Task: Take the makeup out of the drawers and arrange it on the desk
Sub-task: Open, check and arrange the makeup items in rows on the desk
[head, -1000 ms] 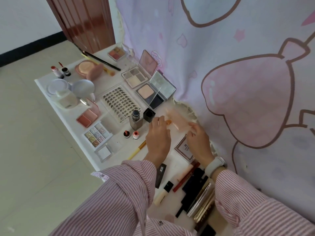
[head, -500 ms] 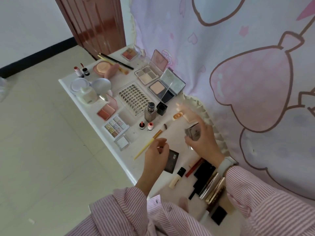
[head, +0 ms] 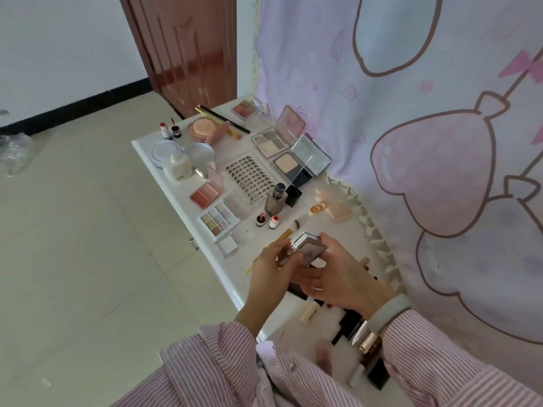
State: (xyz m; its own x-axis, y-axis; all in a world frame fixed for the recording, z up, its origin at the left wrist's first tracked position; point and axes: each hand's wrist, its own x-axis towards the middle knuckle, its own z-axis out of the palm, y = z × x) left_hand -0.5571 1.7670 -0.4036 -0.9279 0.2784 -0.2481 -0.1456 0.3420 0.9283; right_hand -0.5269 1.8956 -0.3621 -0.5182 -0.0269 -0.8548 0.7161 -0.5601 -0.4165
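A small square compact point(head: 305, 248) with a pale pink lid and silver rim is held above the white desk point(head: 232, 284). My left hand point(head: 271, 264) grips its left side and my right hand point(head: 338, 274) grips its right side and underside. Laid out on the desk are open palettes point(head: 289, 164), a lash tray point(head: 249, 179), a foundation bottle point(head: 276, 199), two tiny red-capped bottles point(head: 266, 221), a blush duo point(head: 204, 195) and an eyeshadow grid point(head: 219, 220). A gold-handled brush point(head: 286, 233) lies partly hidden under my hands.
Lipsticks and dark tubes point(head: 352, 327) lie at the near end under my right wrist. A pink compact and small round tin point(head: 335, 208) lie by the curtain point(head: 411, 142). White jars point(head: 176, 163) stand at the far left. Tiled floor point(head: 88, 259) lies left of the desk edge.
My right hand has brought the compact toward me and my left hand has come up to grip it too. The camera view has shifted left, showing more floor.
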